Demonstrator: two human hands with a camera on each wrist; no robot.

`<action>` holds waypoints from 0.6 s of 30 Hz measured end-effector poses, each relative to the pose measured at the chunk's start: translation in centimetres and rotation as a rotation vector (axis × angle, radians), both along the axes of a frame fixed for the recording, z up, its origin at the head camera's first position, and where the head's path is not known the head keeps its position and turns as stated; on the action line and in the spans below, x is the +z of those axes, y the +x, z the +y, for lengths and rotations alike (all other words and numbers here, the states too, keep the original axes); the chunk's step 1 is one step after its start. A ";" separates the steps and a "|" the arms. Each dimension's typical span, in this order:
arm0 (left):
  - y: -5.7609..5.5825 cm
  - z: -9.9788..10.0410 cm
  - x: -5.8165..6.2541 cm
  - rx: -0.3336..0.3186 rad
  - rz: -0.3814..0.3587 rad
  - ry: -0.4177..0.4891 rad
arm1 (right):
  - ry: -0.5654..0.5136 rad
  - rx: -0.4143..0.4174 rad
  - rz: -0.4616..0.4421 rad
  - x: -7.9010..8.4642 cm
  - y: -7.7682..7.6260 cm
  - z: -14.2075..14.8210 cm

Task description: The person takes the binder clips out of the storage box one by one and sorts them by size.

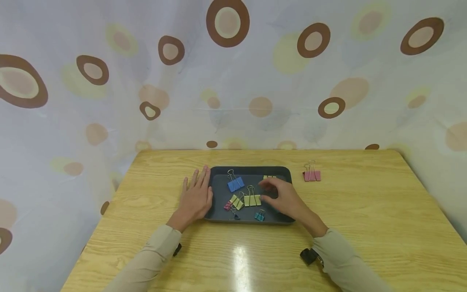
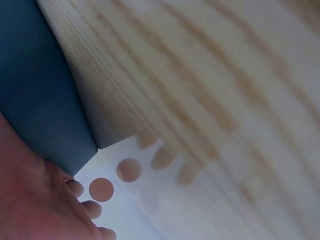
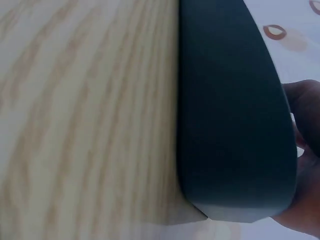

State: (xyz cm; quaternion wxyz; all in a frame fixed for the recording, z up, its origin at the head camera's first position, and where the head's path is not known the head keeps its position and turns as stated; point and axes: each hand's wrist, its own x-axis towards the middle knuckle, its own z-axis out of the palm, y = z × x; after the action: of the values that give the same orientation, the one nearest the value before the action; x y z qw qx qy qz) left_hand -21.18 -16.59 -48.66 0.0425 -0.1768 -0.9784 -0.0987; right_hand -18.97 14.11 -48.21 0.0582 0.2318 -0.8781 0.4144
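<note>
White cloth printed with brown rings (image 1: pixel 197 81) backed everything. Near the large yellow metal binder clip (image 1: pixel 252 201), inside a shallow dark-grey tray (image 1: pixel 219 202), the right hand (image 1: pixel 288 198) had thumb and forefinger parted, nothing visible between them; the left hand (image 1: pixel 194 199) rested straight-fingered along the tray's left side. That clip looked light and stiff (best taken by its body's edges). Farther right, a pink binder clip (image 1: pixel 311 176) lay on the glossy wood-grained table (image 1: pixel 365 227).

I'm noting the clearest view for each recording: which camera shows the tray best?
The head view: it looks down into the tray, with clips inside, though the right hand covers part of it. Each wrist view shows only part of its outside, close up, not the inside.
</note>
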 end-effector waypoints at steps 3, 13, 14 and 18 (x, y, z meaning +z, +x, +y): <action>-0.1 -0.1 -0.1 0.003 0.003 -0.010 | 0.054 0.012 -0.004 -0.4 -0.2 -0.6; -0.2 -0.1 -0.5 0.007 0.001 -0.012 | 0.166 -0.007 -0.024 -0.8 -0.3 -2.1; -0.2 -0.1 -0.4 0.009 0.004 -0.014 | 0.170 -0.010 -0.029 -0.8 -0.3 -2.2; -0.2 -0.1 -0.2 0.011 0.007 -0.021 | 0.176 -0.017 -0.045 -0.6 -0.4 -2.3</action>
State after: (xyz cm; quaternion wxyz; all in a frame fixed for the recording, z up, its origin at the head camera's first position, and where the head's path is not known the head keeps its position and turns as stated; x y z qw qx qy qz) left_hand -21.34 -16.66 -48.84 0.0448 -0.1723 -0.9801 -0.0874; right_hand -19.36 11.82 -48.78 0.0215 0.2192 -0.9142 0.3401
